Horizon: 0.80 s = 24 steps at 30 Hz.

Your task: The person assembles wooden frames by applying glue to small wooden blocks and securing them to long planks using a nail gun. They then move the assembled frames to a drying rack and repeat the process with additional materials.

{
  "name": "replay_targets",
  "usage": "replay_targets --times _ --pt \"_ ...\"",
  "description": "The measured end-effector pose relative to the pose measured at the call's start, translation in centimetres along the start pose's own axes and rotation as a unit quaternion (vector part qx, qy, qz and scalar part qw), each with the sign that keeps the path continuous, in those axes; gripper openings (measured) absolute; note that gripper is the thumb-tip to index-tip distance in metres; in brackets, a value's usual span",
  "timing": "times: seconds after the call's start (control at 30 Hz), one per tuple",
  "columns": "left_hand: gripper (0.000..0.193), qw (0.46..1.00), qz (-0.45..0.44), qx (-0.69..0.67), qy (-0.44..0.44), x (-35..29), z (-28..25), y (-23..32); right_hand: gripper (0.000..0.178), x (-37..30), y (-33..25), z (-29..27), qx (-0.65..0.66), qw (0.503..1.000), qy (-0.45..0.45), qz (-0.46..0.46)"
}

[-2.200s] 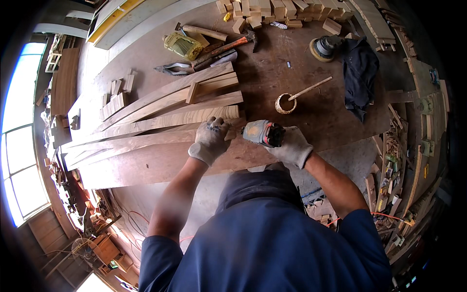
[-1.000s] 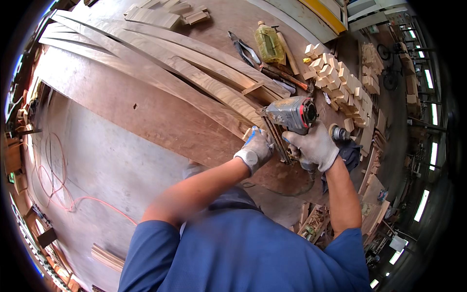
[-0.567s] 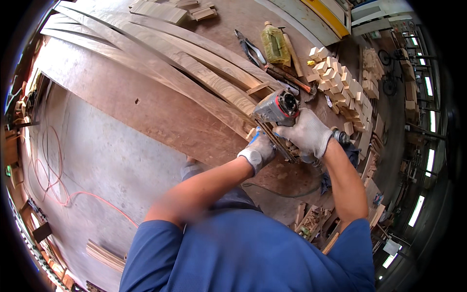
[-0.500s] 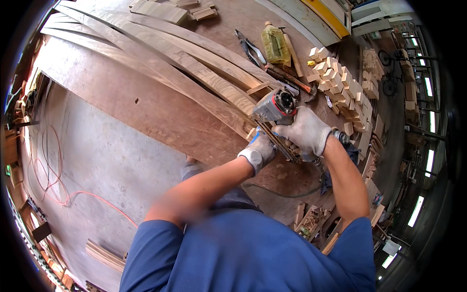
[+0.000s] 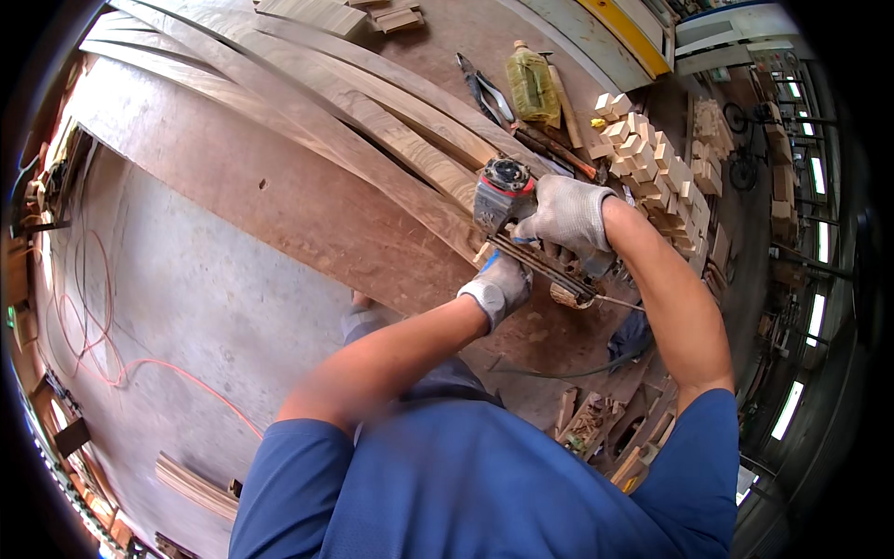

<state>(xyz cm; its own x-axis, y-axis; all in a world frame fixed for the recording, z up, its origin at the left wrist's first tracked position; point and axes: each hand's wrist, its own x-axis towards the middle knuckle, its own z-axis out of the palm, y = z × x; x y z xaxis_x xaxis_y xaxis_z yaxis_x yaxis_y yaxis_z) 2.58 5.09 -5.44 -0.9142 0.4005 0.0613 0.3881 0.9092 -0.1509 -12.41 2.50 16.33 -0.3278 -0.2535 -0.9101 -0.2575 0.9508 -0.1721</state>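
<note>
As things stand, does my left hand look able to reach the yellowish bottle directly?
Probably not straight across: the grey power tool gripped in the right hand sits between the left hand and the yellowish bottle, and long boards lie along the way too.

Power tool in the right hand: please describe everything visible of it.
The power tool has a scuffed grey body, a red ring around its dark round end, and a narrow dark rail, metal-looking, slanting to the lower right. The right hand grips it above the tabletop, near wooden strips; whether the left hand touches it is unclear.
</note>
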Motion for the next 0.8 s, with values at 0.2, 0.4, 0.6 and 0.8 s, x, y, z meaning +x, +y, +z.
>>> replay_targets --times 0.2,0.4,0.6,0.8 --pt "0.055 0.961 -0.012 -0.274 -0.033 0.1 0.6 -0.2 0.037 1.1 -0.9 -0.4 -0.029 0.999 -0.025 0.004" --pt "0.055 0.983 -0.012 -0.181 0.024 -0.5 -0.4 -0.5 0.037 1.2 -1.9 -0.5 -0.060 0.998 -0.030 0.006" --pt "0.055 0.960 -0.010 -0.272 -0.062 -0.3 -2.4 -1.8 0.040 1.8 -2.1 -0.4 -0.096 0.995 -0.026 -0.001" --pt "0.052 0.977 0.001 -0.213 -0.012 -0.4 -1.7 -1.3 0.036 2.4 -2.0 -0.3 -0.088 0.995 -0.044 0.013"
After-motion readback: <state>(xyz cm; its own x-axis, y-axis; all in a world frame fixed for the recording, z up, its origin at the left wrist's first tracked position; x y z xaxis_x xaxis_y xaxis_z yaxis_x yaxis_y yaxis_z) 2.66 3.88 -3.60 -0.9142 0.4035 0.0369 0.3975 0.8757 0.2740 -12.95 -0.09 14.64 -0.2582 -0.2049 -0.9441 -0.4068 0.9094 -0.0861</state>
